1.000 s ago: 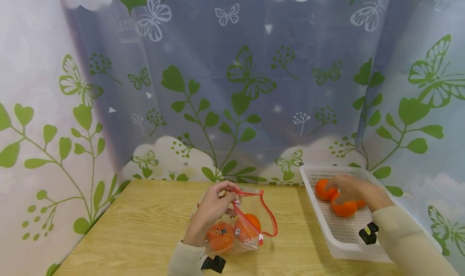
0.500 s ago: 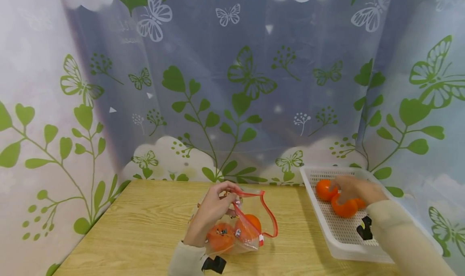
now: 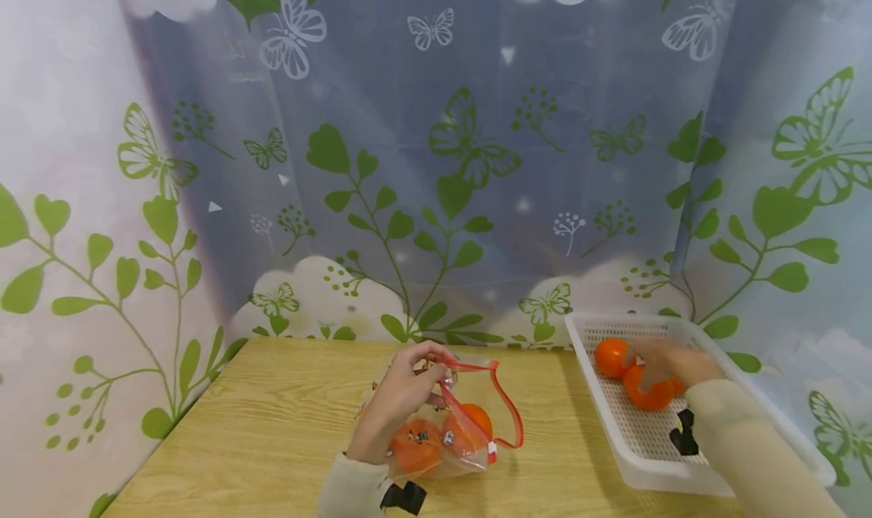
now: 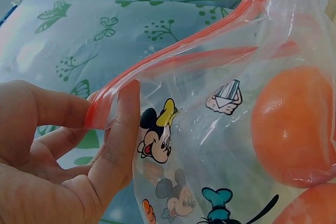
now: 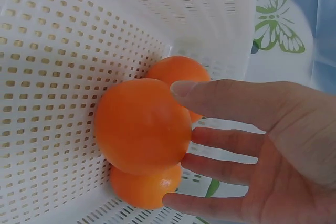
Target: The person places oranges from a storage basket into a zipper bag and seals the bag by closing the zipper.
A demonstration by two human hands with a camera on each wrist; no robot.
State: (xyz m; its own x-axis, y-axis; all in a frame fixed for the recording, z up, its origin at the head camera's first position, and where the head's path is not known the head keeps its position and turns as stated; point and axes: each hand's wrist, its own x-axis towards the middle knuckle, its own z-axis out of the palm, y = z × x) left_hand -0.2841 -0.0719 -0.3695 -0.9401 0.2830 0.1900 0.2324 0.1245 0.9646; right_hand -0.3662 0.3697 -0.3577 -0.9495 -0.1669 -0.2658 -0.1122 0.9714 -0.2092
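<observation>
1. Nearest the person, with twelve o'clock straight ahead of them, a clear zip bag (image 4: 210, 145) sits on the tabletop (image 3: 272, 427) at about twelve. Inside are one bagged orange (image 3: 417, 446) and, at its two o'clock, a second bagged orange (image 3: 470, 429).

2. The left hand (image 3: 405, 385) pinches the red rim (image 4: 181, 43) between thumb and finger, and the mouth gapes toward three o'clock. Only that side is held, so I'd worry that a nudge could fold the loose side inward and narrow the opening.

3. A white slider (image 3: 492, 451) sits at the mouth's five o'clock corner; anything brought past there might catch on it.

4. Between one and two o'clock stands a white basket (image 3: 674, 476). The right hand (image 3: 671, 363) is inside, fingers fairly straight and spread, thumb over the edge of the front orange (image 3: 649, 393). I can't tell how firmly it touches; that smooth round skin could slip from a fingertip hold.

5. The rear orange (image 3: 611, 357) lies at its ten o'clock, a half-hidden orange (image 3: 679, 385) at its three. Packed so close, they might roll if the front one is dragged.

6. Farthest off hangs a butterfly-printed backdrop (image 3: 409, 200).
</observation>
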